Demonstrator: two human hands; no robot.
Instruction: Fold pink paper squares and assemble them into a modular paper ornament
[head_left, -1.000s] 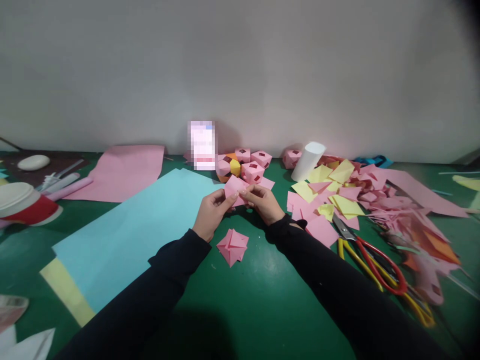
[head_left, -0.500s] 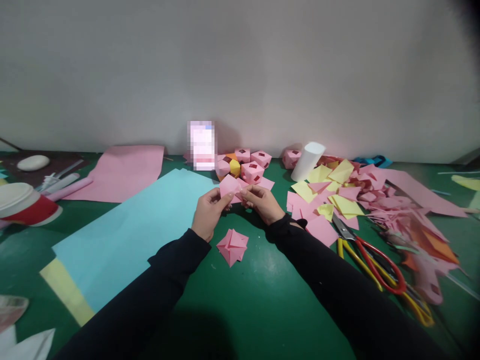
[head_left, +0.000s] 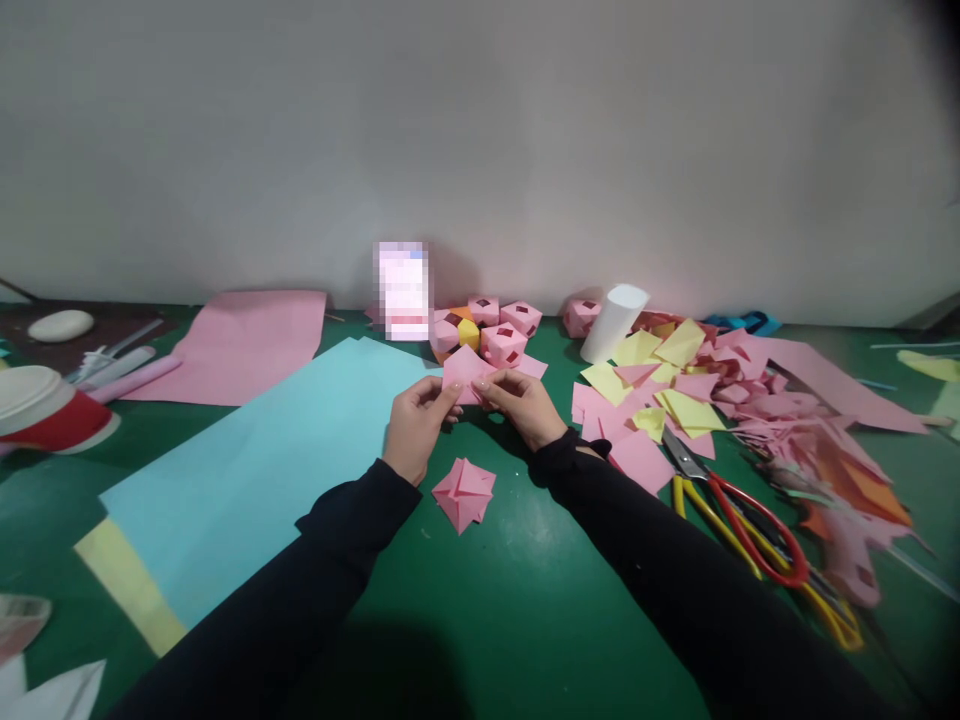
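A small piece of pink paper (head_left: 464, 368) is pinched between both hands above the green table. My left hand (head_left: 417, 420) grips its left edge with thumb and fingers, and my right hand (head_left: 527, 404) holds the right side near the lower corner. Nearer to me on the table lies a folded pink paper piece (head_left: 464, 494), pointed at its corners, touched by neither hand. Just beyond the held paper sit several folded pink paper shapes (head_left: 504, 344) with dark openings, a yellow one (head_left: 469, 334) among them.
On the left lie a large light-blue sheet (head_left: 277, 460), a pink sheet (head_left: 247, 345) and a red-and-white cup (head_left: 56, 408). To the right are yellow and pink paper pieces (head_left: 690, 410), red-handled scissors (head_left: 757, 530), a pink glue gun (head_left: 851, 550) and a white tube (head_left: 615, 322). A blurred-out screen (head_left: 405, 290) leans on the wall.
The held paper has turned slightly, its top corner now pointing up between my hands. My fingers stay pinched in nearly the same place. The rest has hardly moved.
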